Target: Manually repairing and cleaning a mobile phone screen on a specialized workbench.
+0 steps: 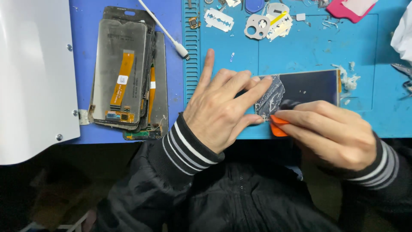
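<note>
Head view
Screen panel (pixel 307 88): a dark rectangular phone screen panel is lying flat on the blue work mat (pixel 300 47), close to the mat's near edge, its long side running along that edge. Its left end is showing a torn, silvery-grey patch.
Left hand (pixel 221 107): it is lying spread and flat, fingers fanned wide, the fingertips pressing down on the left end of the screen panel; the index finger is pointing away toward the mat's ridged left strip. It is gripping nothing.
Right hand (pixel 332 131): it is sitting at the mat's near edge, just below the screen panel, fingers drawn together around an orange pry tool (pixel 278 124). The tool's tip is meeting the panel's near left corner, right beside the left thumb.
Hands and panel: the panel is lying between the two, the left hand over its left end, the right hand against its near long edge.
Stack of old screens (pixel 126 73): it is resting on the darker blue surface, left of the mat, with orange flex strips facing up.
Far edge of mat: a razor blade (pixel 219 19), a grey camera frame (pixel 257 26) and a white cable (pixel 165 30) are lying there, well apart from the hands.
</note>
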